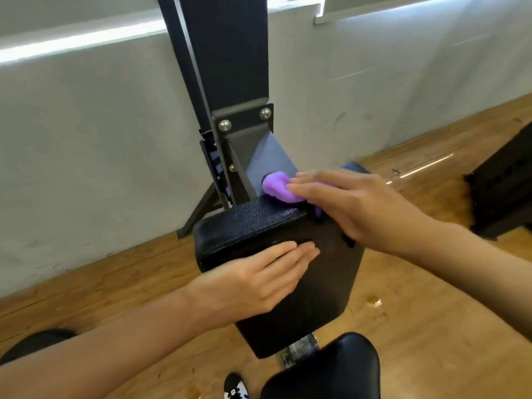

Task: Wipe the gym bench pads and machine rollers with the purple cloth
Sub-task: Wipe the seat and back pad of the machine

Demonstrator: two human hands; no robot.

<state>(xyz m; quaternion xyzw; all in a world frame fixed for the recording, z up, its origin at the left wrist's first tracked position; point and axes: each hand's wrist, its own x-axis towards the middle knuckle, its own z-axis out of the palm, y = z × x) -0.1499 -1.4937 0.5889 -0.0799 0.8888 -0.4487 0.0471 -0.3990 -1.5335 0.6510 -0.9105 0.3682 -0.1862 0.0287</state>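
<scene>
A black leather bench pad (253,223) stands tilted against a dark metal machine post (230,67). The purple cloth (277,188) is bunched at the pad's top far edge, under my right hand (351,203), whose straight fingers press it flat against the pad. Part of the cloth sticks out past the fingertips. My left hand (259,275) lies flat on the pad's left side with fingers straight. A second black pad (339,370) sits at the bottom of the view.
A grey wall (86,139) runs close behind the post. The floor (431,326) is wood planks. A black machine part (506,180) stands at the right edge. A black-and-white shoe (235,387) shows at the bottom.
</scene>
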